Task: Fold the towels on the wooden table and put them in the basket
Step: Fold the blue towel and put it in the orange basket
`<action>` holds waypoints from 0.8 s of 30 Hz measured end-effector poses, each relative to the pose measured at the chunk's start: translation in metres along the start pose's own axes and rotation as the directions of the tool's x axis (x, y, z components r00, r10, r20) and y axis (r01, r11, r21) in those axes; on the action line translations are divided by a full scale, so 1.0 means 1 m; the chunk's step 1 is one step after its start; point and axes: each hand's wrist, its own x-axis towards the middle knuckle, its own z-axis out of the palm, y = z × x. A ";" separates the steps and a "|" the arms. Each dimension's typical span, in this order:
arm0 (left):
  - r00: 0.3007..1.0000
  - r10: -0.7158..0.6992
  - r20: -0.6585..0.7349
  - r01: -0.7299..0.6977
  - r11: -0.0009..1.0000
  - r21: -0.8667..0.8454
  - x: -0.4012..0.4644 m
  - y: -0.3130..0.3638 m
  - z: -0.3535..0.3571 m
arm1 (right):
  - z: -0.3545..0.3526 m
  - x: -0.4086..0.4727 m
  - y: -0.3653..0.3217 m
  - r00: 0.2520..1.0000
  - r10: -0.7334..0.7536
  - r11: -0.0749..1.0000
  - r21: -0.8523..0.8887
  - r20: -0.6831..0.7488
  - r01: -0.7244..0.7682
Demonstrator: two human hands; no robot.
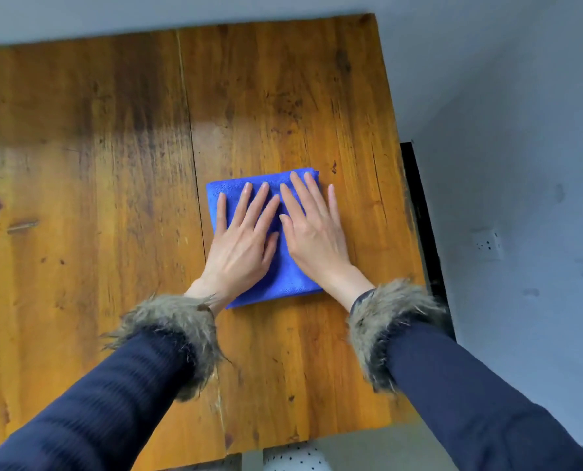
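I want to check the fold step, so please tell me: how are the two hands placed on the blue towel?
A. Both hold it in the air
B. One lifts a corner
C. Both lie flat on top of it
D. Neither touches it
C: the left hand and right hand lie flat, fingers spread, on the folded blue towel resting on the wooden table.

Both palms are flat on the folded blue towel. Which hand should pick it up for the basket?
Right, marginally. The right hand covers the folded blue towel's right edge, its little finger already past it on the wooden table. The left hand lies more inboard. No basket is in view.
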 end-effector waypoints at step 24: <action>0.999 -0.014 -0.045 0.011 0.997 -0.070 -0.005 -0.016 0.007 | 0.019 -0.009 0.014 1.000 0.024 0.999 0.026 0.012 -0.025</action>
